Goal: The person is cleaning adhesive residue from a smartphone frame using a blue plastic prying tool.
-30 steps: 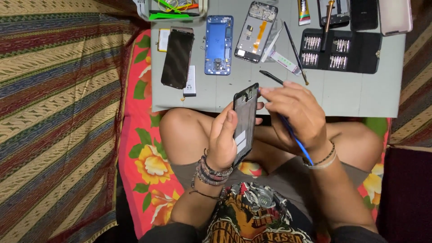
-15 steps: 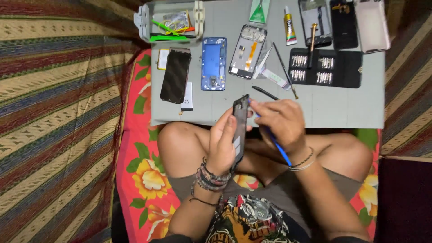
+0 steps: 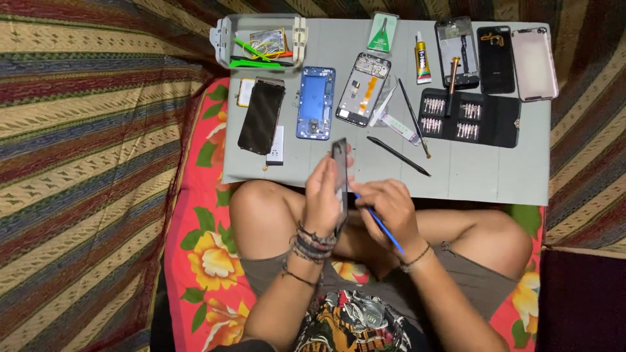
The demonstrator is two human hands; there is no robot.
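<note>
On the far left a striped blanket (image 3: 85, 163) is spread, and beside it a red floral cloth (image 3: 195, 261) is seen under the seated person. A grey desk (image 3: 482, 182) is laid across the lap. At its left end a clear plastic box (image 3: 257, 40) of green picks is set, with a black phone screen (image 3: 261, 116) and a blue phone frame (image 3: 316, 103) below it.

The left hand (image 3: 323, 199) is clenched around a dark phone (image 3: 340, 186), held edge-on and upright just above the near desk edge, between the knees. The right hand (image 3: 385, 212) is closed on a blue tool (image 3: 381, 225), whose tip is brought against the phone's side.

For this step to go well, the phone would best be kept steady in the left fingers while the tool is worked gently along the seam, with little force, so that nothing is cracked.

Further right, a black stylus-like tool (image 3: 398, 156), a glue tube (image 3: 422, 58), a black bit case (image 3: 469, 117) and a pale phone cover (image 3: 535, 63) are laid out.

The tool's tip is hidden behind the phone, and the phone's face cannot be made out.
</note>
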